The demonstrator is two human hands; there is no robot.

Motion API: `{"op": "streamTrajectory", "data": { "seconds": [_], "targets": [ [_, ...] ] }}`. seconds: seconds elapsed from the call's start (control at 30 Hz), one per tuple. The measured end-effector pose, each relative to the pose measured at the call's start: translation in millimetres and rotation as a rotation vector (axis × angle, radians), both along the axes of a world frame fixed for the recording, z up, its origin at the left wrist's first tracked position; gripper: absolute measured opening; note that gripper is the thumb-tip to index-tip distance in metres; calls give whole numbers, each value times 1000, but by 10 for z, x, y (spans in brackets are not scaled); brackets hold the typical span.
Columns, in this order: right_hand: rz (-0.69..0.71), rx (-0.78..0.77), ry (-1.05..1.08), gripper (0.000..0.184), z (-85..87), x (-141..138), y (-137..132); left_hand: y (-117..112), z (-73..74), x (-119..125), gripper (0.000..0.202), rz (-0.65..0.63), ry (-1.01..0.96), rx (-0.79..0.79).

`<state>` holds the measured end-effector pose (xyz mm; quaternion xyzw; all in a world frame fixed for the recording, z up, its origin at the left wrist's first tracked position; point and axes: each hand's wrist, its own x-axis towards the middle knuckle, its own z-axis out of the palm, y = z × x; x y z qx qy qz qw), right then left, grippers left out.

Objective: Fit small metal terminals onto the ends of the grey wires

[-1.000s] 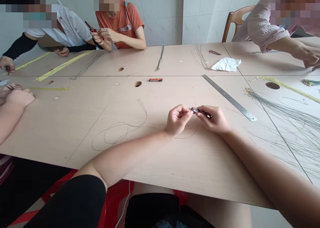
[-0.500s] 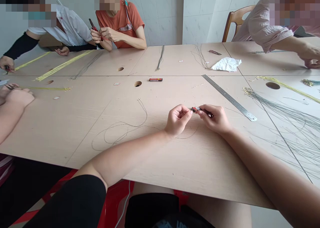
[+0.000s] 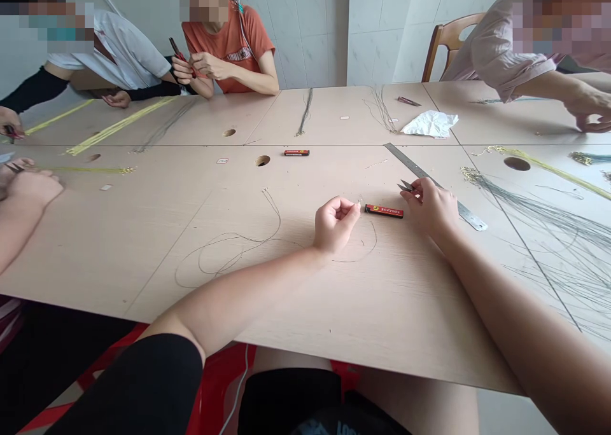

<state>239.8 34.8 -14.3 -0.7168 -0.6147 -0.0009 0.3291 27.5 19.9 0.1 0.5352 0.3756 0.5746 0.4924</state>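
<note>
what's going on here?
Several people sit around a shared table working with thin wires. The person's right hand holds small snips beside a steel ruler. The left hand is curled, pinching something too fine to make out. A red-and-black packet lies between the hands, near loose wire. A co-worker in an orange shirt holds red-handled pliers, and a spread of long wires lies at the right.
</note>
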Motion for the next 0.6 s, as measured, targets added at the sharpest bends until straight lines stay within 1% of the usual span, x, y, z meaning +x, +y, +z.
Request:
{"op": "streamTrajectory", "data": {
  "seconds": [0.13,0.27,0.37,0.43,0.5,0.6],
  "targets": [
    [34,12,-93,29,-53,44,8,-8,2,0,37,-14,-1,3],
    [53,-7,-114,35,-79,72,12,-11,0,-1,37,-25,-7,-1],
    [30,-43,-124,33,-70,68,10,-9,-2,-2,38,-29,-5,-3],
    [42,-46,-126,31,-38,40,-1,-9,-2,-1,38,-26,-4,-1],
    [113,-19,-112,31,6,-13,-25,-11,0,0,38,-23,-1,7],
    [300,14,-105,31,59,-131,-84,-17,3,2,37,-14,7,21]
  ]
}}
